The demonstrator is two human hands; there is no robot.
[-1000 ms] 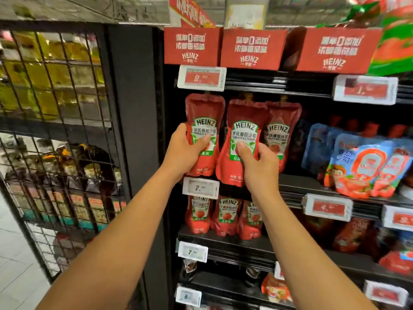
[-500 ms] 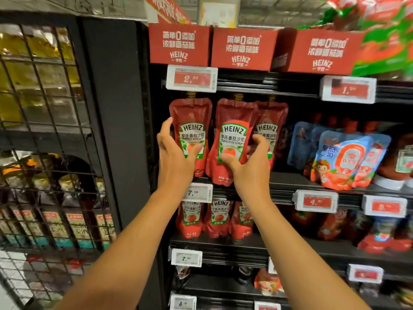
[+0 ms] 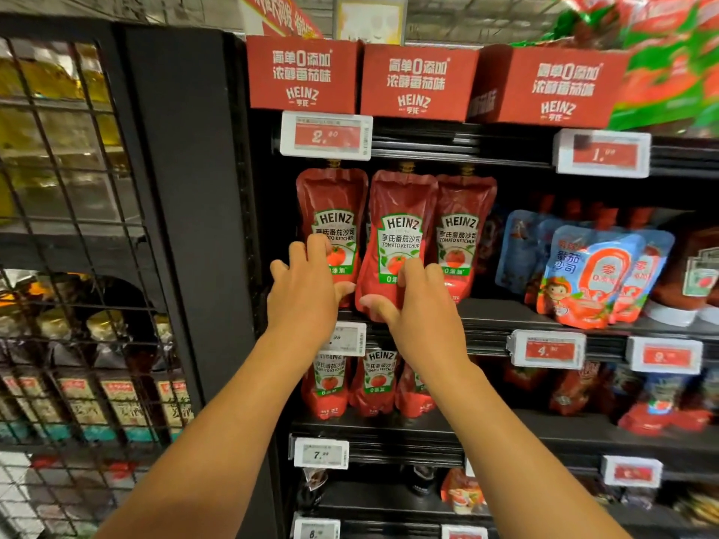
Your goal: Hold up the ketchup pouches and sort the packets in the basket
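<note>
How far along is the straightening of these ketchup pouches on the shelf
Done: the right Heinz pouch stands upright, untouched. In hand: the left hand holds the left pouch; the right hand pinches the middle pouch, which tilts. Left: that tilt.

pouches (image 3: 402, 235) read "heinz tomato ketchup"; red boxes (image 3: 418, 81) "heinz"; price tag (image 3: 321, 454) "7."

The ketchup pouches (image 3: 402, 227) in the middle of the frame are red, each with a white label edged in green and a red tomato drawing. The boxes (image 3: 418, 81) at the top are red with white letters. At the right, the pouch (image 3: 591, 274) is light blue with a red shape. The price tags (image 3: 326, 135) are white with red fields. The wire grid (image 3: 78, 227) at the left is black.
</note>
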